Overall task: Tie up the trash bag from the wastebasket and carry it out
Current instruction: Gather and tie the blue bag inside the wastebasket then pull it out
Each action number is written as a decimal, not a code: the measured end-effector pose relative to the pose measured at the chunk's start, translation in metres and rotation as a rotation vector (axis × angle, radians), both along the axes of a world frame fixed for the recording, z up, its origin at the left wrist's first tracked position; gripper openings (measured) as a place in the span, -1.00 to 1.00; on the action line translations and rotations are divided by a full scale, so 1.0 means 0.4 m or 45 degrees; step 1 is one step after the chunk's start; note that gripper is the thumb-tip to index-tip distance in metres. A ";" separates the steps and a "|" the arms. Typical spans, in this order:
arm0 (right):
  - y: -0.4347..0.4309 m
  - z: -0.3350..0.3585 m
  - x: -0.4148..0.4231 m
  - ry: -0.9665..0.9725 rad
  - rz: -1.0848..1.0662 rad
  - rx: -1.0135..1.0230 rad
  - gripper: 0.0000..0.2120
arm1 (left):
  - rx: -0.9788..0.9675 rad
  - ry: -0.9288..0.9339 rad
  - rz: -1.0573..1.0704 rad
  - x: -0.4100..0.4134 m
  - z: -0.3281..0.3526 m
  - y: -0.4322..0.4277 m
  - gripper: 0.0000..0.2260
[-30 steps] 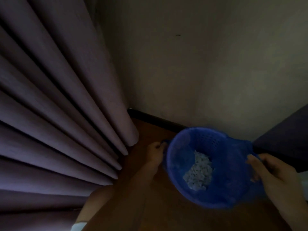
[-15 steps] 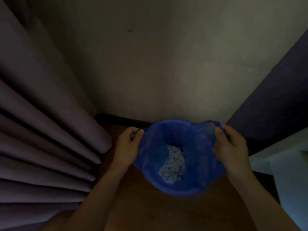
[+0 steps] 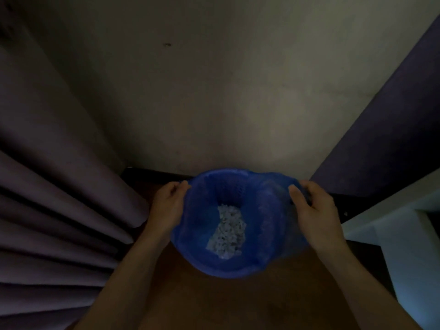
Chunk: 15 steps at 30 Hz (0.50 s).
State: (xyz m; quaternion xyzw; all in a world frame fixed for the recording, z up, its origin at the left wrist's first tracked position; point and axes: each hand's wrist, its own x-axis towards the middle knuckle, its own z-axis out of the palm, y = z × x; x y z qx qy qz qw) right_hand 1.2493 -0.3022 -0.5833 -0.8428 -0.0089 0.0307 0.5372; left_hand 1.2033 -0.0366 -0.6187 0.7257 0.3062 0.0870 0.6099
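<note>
Step in hand: freeing the trash bag from the wastebasket; tying and carrying are not yet begun, by my reading.
Wastebasket: blue, round, standing on the wooden floor near the wall, between a pleated curtain at 9 o'clock and a dark panel at 3 o'clock.
Trash bag: thin blue film lining the basket, its mouth open wide; on the 3 o'clock side the film is bunched and lifted clear of the rim.
Contents: a small heap of pale shredded scraps lying at the bottom, well below the rim.
Left hand: at the basket's 9 o'clock edge, fingers closed in a pinch on the bag's rim there.
Right hand: at the 3 o'clock edge, fingers curled round a gathered fold of film, thumb on the inner side.
Next move calls for: drawing both edges up and inward so the mouth closes over the scraps, keeping the film slack enough not to tear.
Risk: the basket looks light and may lift with the bag if the liner clings.
Light: dim, so fine detail of the bag's edge cannot be told.
</note>
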 end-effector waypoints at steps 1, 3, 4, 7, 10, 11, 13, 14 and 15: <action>0.002 -0.001 0.002 -0.028 0.006 -0.016 -0.84 | 0.000 -0.043 -0.011 0.003 0.001 0.003 -0.70; 0.010 -0.002 0.003 -0.096 0.059 -0.026 -0.86 | 0.056 -0.131 -0.051 0.007 0.004 0.002 -0.72; 0.013 -0.003 0.004 -0.129 0.105 -0.027 -0.83 | 0.094 -0.167 -0.079 0.008 0.004 -0.001 -0.74; 0.026 0.003 -0.001 -0.144 0.294 0.076 -0.79 | 0.140 -0.241 -0.293 0.007 0.009 -0.010 -0.77; 0.038 0.012 -0.006 -0.090 0.443 0.135 -0.79 | 0.161 -0.322 -0.528 -0.010 0.041 -0.030 -0.78; 0.041 0.015 -0.009 -0.060 0.471 0.165 -0.80 | 0.148 -0.366 -0.575 -0.017 0.054 -0.034 -0.78; 0.046 0.024 -0.013 -0.017 0.507 0.248 -0.81 | 0.093 -0.457 -0.573 -0.026 0.079 -0.035 -0.79; 0.048 0.030 -0.015 0.003 0.529 0.294 -0.81 | 0.049 -0.491 -0.535 -0.028 0.090 -0.032 -0.79; 0.049 0.035 -0.016 0.019 0.549 0.336 -0.80 | 0.010 -0.514 -0.497 -0.030 0.099 -0.025 -0.80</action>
